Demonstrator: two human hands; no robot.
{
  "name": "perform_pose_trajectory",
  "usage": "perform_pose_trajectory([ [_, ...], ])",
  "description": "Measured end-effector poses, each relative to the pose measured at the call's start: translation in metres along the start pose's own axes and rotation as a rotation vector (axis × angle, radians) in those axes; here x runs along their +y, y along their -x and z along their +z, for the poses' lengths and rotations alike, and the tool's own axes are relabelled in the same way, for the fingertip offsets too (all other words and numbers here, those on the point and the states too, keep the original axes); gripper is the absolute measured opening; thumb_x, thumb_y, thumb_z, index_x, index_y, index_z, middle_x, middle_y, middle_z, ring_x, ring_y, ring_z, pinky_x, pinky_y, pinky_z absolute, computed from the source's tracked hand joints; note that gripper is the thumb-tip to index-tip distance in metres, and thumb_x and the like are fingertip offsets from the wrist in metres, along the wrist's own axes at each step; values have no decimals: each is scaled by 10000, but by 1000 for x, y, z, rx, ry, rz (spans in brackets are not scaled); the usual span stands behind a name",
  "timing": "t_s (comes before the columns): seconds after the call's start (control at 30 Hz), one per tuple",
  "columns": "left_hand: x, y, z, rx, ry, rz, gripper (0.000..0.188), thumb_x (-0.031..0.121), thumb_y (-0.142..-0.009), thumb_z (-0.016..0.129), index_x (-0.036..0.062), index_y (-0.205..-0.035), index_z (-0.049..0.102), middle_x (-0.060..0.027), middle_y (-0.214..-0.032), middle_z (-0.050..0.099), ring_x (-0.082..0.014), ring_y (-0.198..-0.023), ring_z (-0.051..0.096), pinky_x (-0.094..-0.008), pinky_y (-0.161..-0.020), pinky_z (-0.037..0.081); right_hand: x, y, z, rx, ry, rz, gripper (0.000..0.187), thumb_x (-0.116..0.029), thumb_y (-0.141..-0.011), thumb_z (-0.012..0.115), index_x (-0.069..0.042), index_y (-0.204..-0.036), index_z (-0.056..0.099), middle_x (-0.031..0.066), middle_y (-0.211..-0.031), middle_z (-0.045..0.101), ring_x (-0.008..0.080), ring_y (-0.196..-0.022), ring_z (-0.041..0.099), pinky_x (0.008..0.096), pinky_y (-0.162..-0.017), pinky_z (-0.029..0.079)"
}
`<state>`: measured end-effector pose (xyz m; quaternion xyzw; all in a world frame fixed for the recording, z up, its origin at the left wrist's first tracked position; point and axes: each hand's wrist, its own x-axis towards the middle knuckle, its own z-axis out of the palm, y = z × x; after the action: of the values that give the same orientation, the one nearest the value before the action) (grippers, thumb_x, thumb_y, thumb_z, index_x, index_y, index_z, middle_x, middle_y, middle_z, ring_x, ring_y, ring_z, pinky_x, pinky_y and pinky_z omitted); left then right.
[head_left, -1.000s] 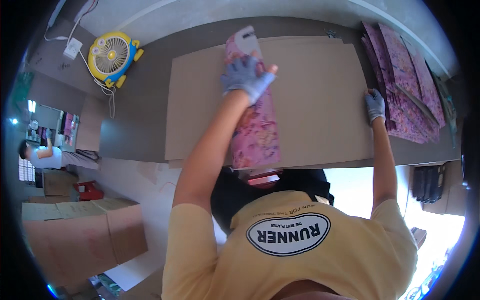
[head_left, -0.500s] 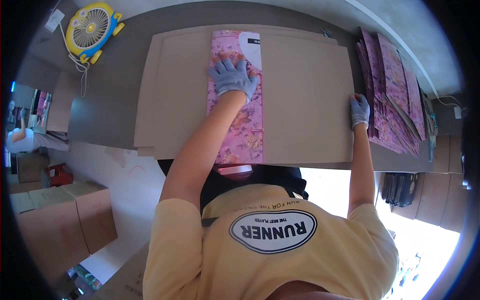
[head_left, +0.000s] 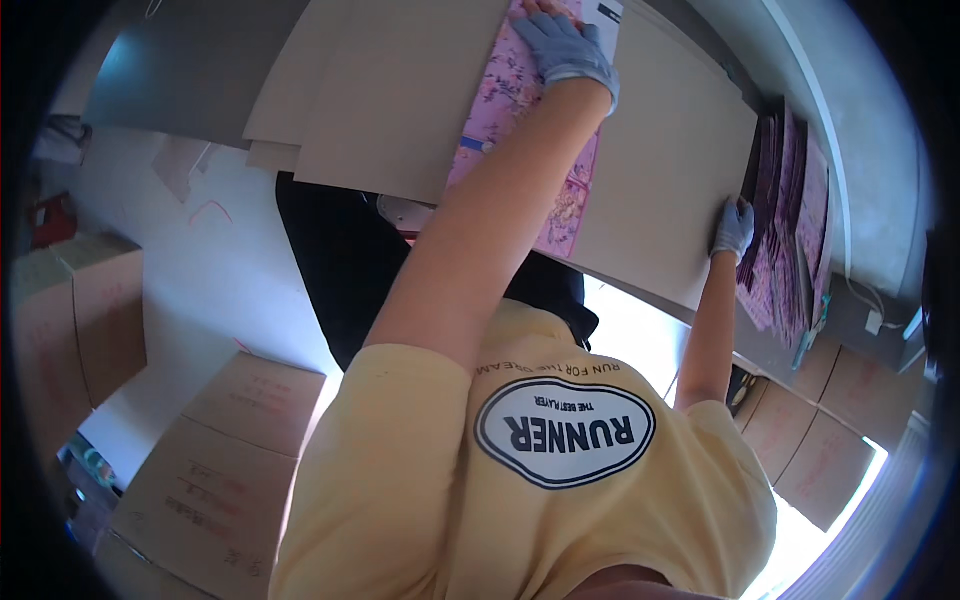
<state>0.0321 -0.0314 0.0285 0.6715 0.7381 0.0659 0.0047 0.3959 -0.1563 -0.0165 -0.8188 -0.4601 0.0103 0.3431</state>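
Note:
A long pink floral-printed panel (head_left: 488, 105) lies across flat grey-brown cardboard sheets (head_left: 655, 150) on a dark table. Near its far end, my gloved left hand (head_left: 566, 45) presses down flat with the fingers apart; my forearm covers part of the print. My right hand (head_left: 735, 230), in a matching grey-blue fingerless glove, is curled at the right edge of the cardboard. Its thumb side shows, while some of its fingers are hidden. Just beyond that hand stands a leaning stack of pink floral pieces (head_left: 790, 225).
The dark table top (head_left: 165, 75) extends to the left. Large brown cartons (head_left: 235, 480) stand on the floor at lower left, with more cartons (head_left: 110, 325) beyond. Other cartons (head_left: 805, 440) are below the table at right. A white cable (head_left: 850, 270) hangs by the wall.
The whole view has tilted and shifted, taking the yellow-and-blue fan and the other person out of sight. My left hand remains on the panel's far part, and my right hand stays at the cardboard edge.

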Motion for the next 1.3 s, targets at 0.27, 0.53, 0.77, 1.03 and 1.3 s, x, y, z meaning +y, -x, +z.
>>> perform_pose_trajectory([
  [0.27,-17,-11,42,234,371,193,606,425,-840,489,66,-1328,497,-309,-1456,297,-510,-1371,179,-616,-1120,52,-6,6,-7,-32,26,42,371,-269,-903,612,38,-1111,617,83,-1003,659,143,-892,583,263,-846,447],
  [0.53,-15,-16,52,368,376,283,582,422,-865,456,62,-1319,508,-315,-1423,330,-496,-1356,211,-614,-1114,77,-3,-23,-64,-128,-42,13,427,-164,-898,633,37,-1266,552,86,-1102,641,120,-942,598,245,-860,464],
  [0.77,-20,-12,18,184,235,282,566,415,-877,440,105,-1349,487,-255,-1447,332,-427,-1358,251,-581,-1112,121,-162,40,-109,-725,-926,-192,585,-285,-935,551,25,-1400,377,57,-1332,499,167,-1195,478,264,-1020,354],
  [1.03,-27,-33,43,364,290,306,438,335,-880,461,113,-1245,558,-162,-1342,503,-338,-1282,412,-480,-1096,253,-253,128,25,-192,408,-830,527,-418,-911,436,-167,-1375,449,176,-1424,397,411,-1335,321,596,-1071,225],
  [1.3,-24,-39,50,400,379,616,490,346,-870,485,131,-1309,504,-139,-1329,524,-320,-1239,469,-464,-1067,315,-242,137,69,-373,512,-551,479,-439,-884,453,-155,-1264,521,139,-1284,499,370,-1237,417,647,-1048,209],
])
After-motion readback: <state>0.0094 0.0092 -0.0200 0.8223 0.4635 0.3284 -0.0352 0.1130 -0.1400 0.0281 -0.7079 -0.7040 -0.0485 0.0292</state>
